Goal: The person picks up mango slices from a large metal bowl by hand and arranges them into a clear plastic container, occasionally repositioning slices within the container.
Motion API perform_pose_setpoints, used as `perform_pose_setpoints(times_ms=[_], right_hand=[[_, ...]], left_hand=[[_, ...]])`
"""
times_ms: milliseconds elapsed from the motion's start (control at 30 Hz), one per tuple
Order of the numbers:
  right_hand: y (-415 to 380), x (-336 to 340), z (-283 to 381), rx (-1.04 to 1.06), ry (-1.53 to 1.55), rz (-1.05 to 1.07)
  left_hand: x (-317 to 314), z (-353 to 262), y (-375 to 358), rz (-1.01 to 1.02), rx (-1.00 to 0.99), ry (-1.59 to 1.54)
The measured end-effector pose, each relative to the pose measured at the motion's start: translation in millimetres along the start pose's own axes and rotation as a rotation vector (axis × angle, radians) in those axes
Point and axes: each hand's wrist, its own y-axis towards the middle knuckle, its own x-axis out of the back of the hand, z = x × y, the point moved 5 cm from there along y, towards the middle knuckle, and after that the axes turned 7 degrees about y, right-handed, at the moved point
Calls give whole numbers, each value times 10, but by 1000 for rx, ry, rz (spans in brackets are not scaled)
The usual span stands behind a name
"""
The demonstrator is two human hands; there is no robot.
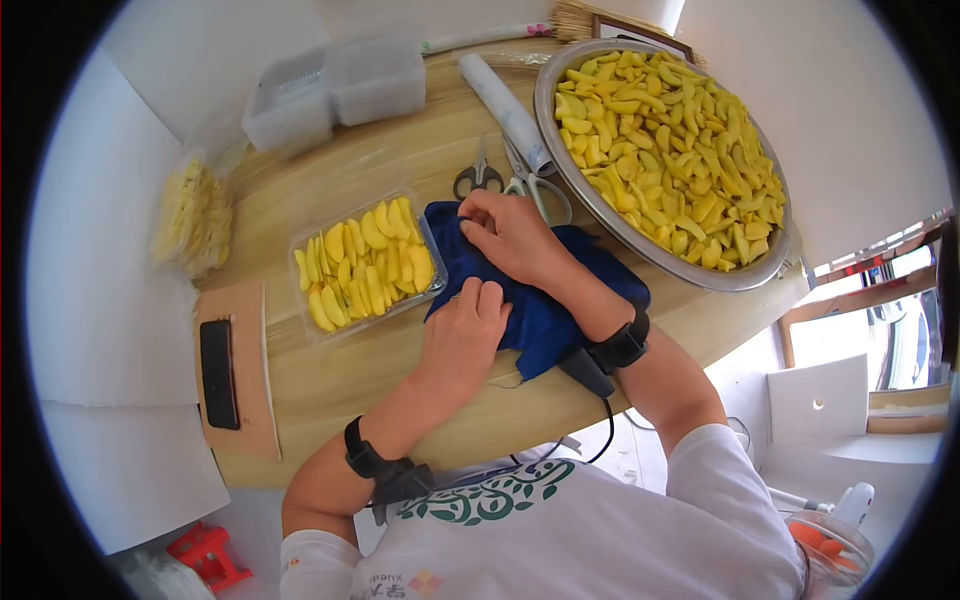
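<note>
A dark blue cloth [545,330] lies crumpled on the table under both of my hands. My right hand [512,235] is closed on its upper part, fingers curled and thumb tucked in. Lower down, my left hand [465,335] has its fingers bent onto the cloth's left edge. Just left of the cloth is a clear plastic tray [438,262] filled with rows of yellow fruit slices [365,262]; its clear lid is folded open behind it. Black-handled scissors [478,180] and white-handled scissors [548,195] lie beyond my right hand.
A large metal basin [625,245] heaped with yellow slices stands at the right. Behind are a roll of film [505,112] and stacked clear containers [375,80]. Packed trays [195,215] and a phone [219,372] on cardboard are at the left. A black cable [608,430] hangs over the front edge.
</note>
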Motion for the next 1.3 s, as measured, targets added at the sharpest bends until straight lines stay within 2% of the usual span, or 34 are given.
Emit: perform_pose_setpoints(times_ms=[167,267,367,467,600,767,867,967,1200,1300], right_hand=[[-10,40,86,19,-6,9],[-32,82,237,106,-4,-82],[-130,185,658,103,-53,-19],[-239,394,1055,121,-144,-20],[-318,960,1367,115,-406,-181],[-274,1638,1099,21,-769,-154],[-256,1795,845,-2,-860,-72],[-249,1763,785,-88,-898,-15],[-192,1713,649,-52,-857,53],[-185,1694,674,-109,-830,33]], left_hand=[[6,1,5,-34,28,-19],[18,15,1,-41,29,-30],[45,13,-1,-34,29,-55],[88,10,3,-24,30,-78],[93,18,-10,-31,20,-128],[101,26,-6,-51,11,-150],[81,43,-13,-55,16,-150],[79,49,-7,-54,29,-150],[89,47,-3,-89,10,-163],[103,46,2,-88,8,-169]])
